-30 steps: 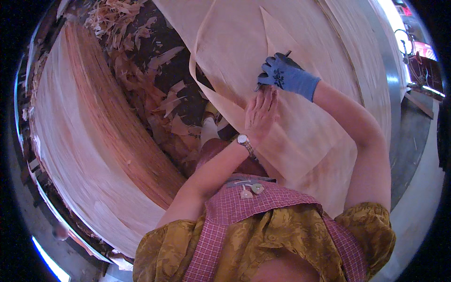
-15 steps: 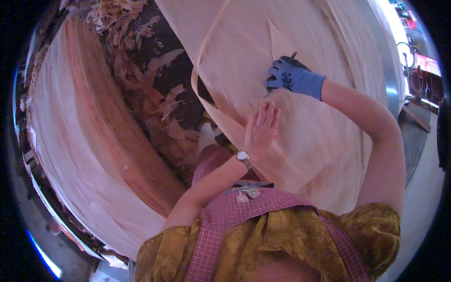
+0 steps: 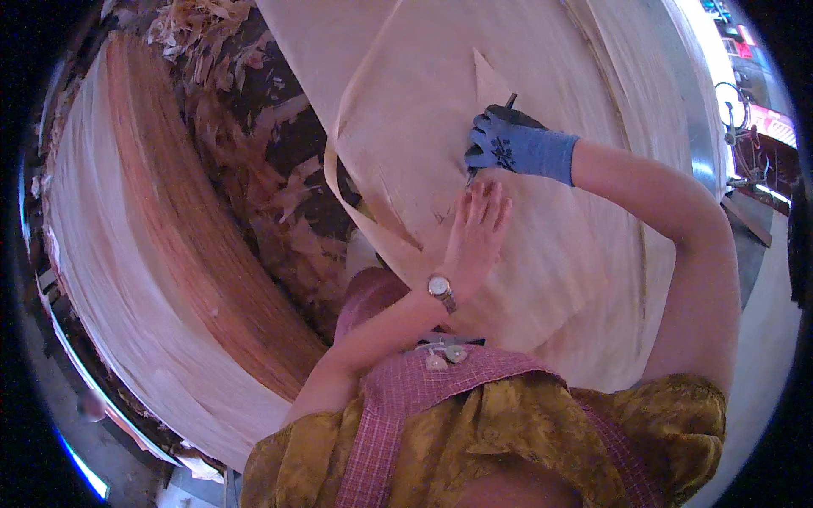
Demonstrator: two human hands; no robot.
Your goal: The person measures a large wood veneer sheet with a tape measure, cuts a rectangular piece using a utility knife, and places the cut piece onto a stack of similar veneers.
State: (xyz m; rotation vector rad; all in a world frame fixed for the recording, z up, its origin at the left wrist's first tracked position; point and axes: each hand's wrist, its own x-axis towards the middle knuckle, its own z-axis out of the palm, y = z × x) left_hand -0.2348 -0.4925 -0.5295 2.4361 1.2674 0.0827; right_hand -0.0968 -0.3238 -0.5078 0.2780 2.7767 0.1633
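Note:
My left hand [image 3: 478, 224] is bare, with a wristwatch [image 3: 439, 288] at its wrist. It lies flat, fingers stretched out, on a broad stack of pale wood veneer sheets [image 3: 576, 254]. Just beyond its fingertips, my right hand [image 3: 508, 146], in a blue glove with dark finger parts, is closed around a slim dark-handled tool [image 3: 511, 101]. The tool's thin tip points down toward the veneer near my left fingers; its exact kind is hidden by the glove. A narrow loose veneer strip [image 3: 336, 161] curls along the stack's left edge. A pointed veneer flap [image 3: 489, 80] lies beyond the glove.
At the left stands another large veneer stack [image 3: 110, 229] with a reddish-brown layered edge [image 3: 182, 203]. Torn veneer scraps [image 3: 296, 241] litter the dark gap between the stacks. A metal edge [image 3: 701, 152] runs along the right side, with a bicycle [image 3: 745, 140] beyond.
The view has shifted slightly, so the veneer stack and my gloved hand appear a little further left and lower. The loose strip's near end also sits further left. Both hands keep their pose.

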